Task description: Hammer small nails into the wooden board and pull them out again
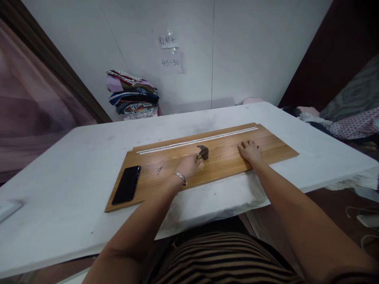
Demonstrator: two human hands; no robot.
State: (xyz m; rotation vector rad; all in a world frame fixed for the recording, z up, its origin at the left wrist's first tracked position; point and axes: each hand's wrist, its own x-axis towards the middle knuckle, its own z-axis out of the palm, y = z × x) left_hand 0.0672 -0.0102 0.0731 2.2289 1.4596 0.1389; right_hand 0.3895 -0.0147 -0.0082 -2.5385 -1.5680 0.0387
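Observation:
A long wooden board (225,156) lies on the white table (74,157). My left hand (189,165), with a bracelet at the wrist, is closed around the handle of a small hammer (203,152) whose dark head rests on the board. My right hand (250,151) lies flat on the board to the right, fingers spread, holding nothing. A row of small dots runs across the wood between the hammer and my right hand. A silver strip (197,139) runs along the board's far edge. Some loose nails (160,169) lie left of my left hand.
A black phone (126,184) rests on the board's left end. Folded fabrics (132,94) are stacked against the white wall behind the table. Paper labels (171,53) hang on the wall. Cloth and bedding (349,118) lie at the right.

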